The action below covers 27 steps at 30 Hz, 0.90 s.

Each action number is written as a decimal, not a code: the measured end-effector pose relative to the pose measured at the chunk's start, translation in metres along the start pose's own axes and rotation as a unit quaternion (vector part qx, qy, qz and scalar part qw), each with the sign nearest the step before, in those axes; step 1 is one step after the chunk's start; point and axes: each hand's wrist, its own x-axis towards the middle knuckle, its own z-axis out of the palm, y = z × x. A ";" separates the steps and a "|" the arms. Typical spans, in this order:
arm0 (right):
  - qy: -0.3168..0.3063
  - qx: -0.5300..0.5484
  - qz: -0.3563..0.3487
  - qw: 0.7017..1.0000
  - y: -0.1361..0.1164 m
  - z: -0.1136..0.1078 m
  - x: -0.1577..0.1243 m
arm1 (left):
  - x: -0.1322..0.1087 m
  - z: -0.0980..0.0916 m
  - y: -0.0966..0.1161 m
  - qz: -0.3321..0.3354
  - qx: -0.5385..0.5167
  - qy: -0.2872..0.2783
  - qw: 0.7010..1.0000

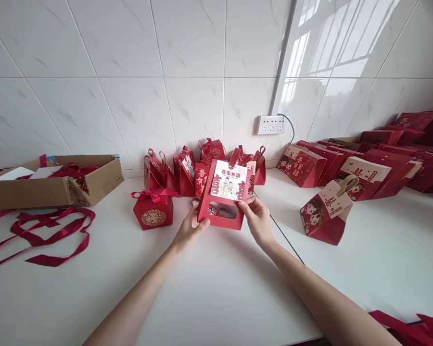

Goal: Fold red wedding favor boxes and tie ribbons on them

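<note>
Between my two hands is a red gift box (222,218) with a white printed panel, a clear window low on its front and a ribbon loop at the top. My left hand (190,226) grips its lower left side, thumb on the front. On the right edge, my right hand (257,216) pinches it with the thumb in front. Something dark shows behind the window. Left of it stands a small red box (153,211) tied with a ribbon bow. Several finished-looking red boxes (185,168) with ribbon loops stand behind, partly hidden by the held box.
A cardboard carton (101,175) with ribbon and white cards sits at left, loose red ribbon (63,235) before it. At right stand a red-and-white box (326,211) and rows of red boxes (391,166). A power strip (270,125) is on the tiled wall; more ribbon (411,329) lies lower right.
</note>
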 end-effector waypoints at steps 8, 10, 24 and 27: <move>-0.034 0.018 -0.009 0.999 -0.006 0.006 -0.008 | 0.001 -0.003 -0.005 0.000 -0.013 0.077 0.997; -0.069 0.021 -0.009 0.997 -0.006 0.008 -0.011 | 0.001 -0.005 -0.007 -0.013 -0.026 0.107 0.994; -0.164 -0.100 -0.026 0.981 0.003 0.006 -0.017 | 0.002 -0.011 -0.016 -0.017 -0.085 0.193 0.977; -0.185 -0.138 -0.063 0.971 0.004 0.005 -0.019 | 0.002 -0.009 -0.014 -0.047 -0.117 0.204 0.971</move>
